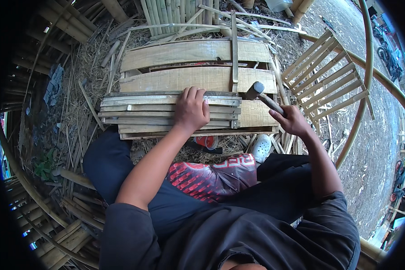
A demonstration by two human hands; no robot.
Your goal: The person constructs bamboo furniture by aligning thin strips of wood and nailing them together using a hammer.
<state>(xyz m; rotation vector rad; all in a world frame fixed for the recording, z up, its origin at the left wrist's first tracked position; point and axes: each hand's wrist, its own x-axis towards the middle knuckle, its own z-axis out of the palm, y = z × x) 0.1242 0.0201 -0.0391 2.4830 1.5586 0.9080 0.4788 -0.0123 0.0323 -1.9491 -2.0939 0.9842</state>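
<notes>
My left hand (192, 108) lies closed over a row of parallel bamboo slats (148, 109), its fingers curled across their tops. The slats rest side by side on a low plank bench (166, 78). In my right hand (290, 120) is a hammer (265, 96), gripped by its wooden handle. Its dark head is raised near the right end of the slats, apart from them. A narrow wooden strip (234, 49) runs away from me across the planks, close to the slats' right end.
At the right leans a slatted bamboo rack (326, 76), with a curved bamboo pole (368, 67) beyond it. A red container (206, 141) sits under the bench's near edge. Bamboo scraps (87, 103) litter the ground, and upright bamboo strips (171, 17) stand behind the bench.
</notes>
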